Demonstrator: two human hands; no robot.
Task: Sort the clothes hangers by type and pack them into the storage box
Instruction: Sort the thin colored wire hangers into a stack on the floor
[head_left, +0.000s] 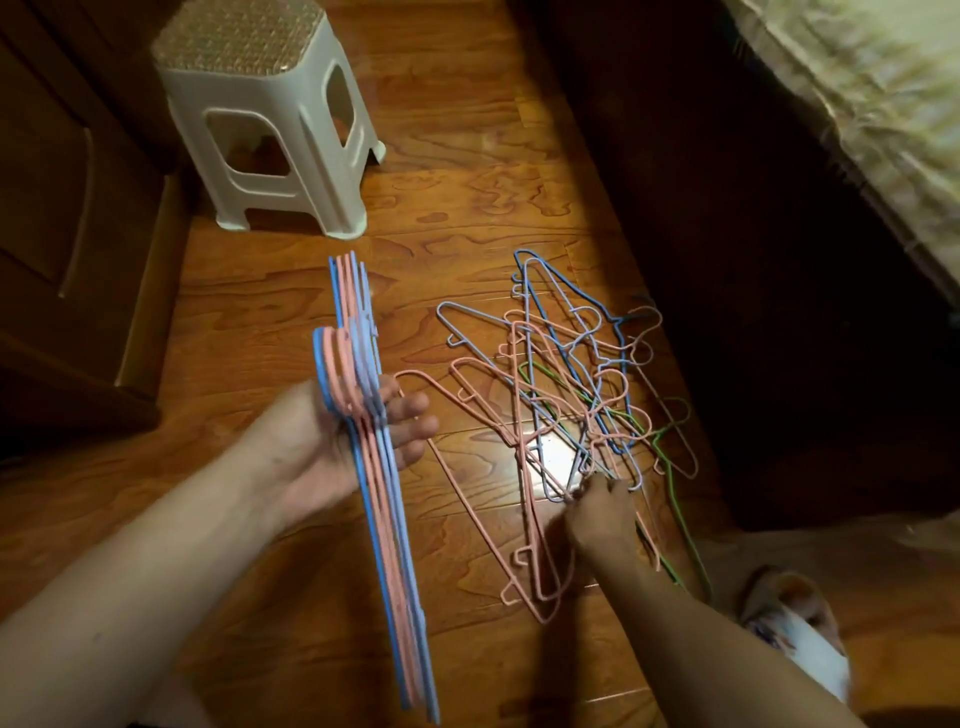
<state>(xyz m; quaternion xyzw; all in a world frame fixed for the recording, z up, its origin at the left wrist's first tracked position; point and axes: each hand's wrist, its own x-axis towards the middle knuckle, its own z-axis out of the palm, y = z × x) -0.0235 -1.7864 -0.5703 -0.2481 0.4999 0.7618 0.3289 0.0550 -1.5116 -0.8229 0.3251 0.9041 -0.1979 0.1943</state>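
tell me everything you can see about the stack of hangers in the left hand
The stack of hangers is a neat bundle of flat, thick hangers that look like plastic, in blue, pink and pale lilac. They lie pressed side by side, seen edge-on, with their hooks nested together at the palm and their long bars running from near the stool to the bottom of the picture. The left hand grips them around the hooks, held above the wooden floor. They sit apart from the tangled wire hangers to their right.
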